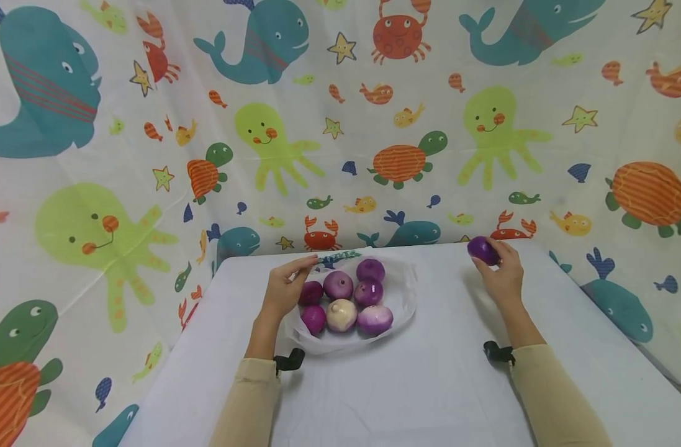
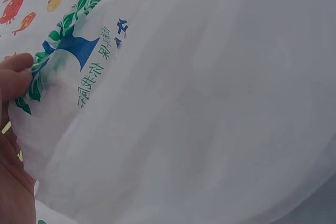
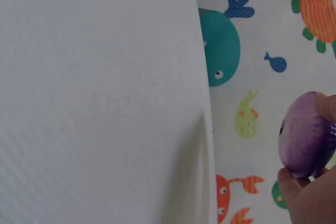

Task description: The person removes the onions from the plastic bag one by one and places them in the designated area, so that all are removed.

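My right hand (image 1: 503,273) holds a purple onion (image 1: 482,250) above the far right part of the table, pinched between thumb and fingers. The right wrist view shows the same onion (image 3: 303,135) at its right edge. At the left, my left hand (image 1: 281,288) pinches the rim of a thin white plastic bag (image 1: 404,292), which has green and blue print. Several purple onions (image 1: 338,285) and one pale onion (image 1: 341,315) lie in the spread bag. Up close in the left wrist view, the bag (image 2: 184,108) covers most of the picture and hides the onions.
A white cloth covers the table (image 1: 429,385), whose far edge meets a hanging curtain (image 1: 340,174) printed with sea animals. Each wrist wears a dark strap with a small camera (image 1: 498,352). Table surface lies between the bag and my right hand.
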Demonstrator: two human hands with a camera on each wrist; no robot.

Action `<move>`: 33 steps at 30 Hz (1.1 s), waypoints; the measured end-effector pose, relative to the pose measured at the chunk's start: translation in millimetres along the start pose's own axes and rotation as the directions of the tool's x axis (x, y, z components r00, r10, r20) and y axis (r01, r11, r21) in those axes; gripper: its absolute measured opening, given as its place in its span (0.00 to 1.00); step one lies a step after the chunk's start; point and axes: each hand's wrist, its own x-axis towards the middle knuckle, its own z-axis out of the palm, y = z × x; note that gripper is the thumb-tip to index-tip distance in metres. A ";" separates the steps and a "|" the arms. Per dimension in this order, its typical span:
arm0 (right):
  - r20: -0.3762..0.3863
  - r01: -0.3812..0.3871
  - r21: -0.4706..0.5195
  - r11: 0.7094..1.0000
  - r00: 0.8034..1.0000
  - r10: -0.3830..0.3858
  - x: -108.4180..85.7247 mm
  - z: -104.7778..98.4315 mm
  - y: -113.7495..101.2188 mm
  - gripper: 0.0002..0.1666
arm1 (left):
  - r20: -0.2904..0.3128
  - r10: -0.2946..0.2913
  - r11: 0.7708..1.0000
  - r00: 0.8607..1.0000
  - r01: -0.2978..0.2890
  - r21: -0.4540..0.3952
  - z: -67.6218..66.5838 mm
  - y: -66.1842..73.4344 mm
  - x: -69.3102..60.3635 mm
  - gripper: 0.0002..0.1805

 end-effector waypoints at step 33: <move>-0.016 -0.556 0.004 0.831 0.831 0.556 -1.5 -45.5 50.5 0.42 | 0.004 0.007 1.000 1.000 -0.007 -0.004 -1.9 -16.3 1.3 0.16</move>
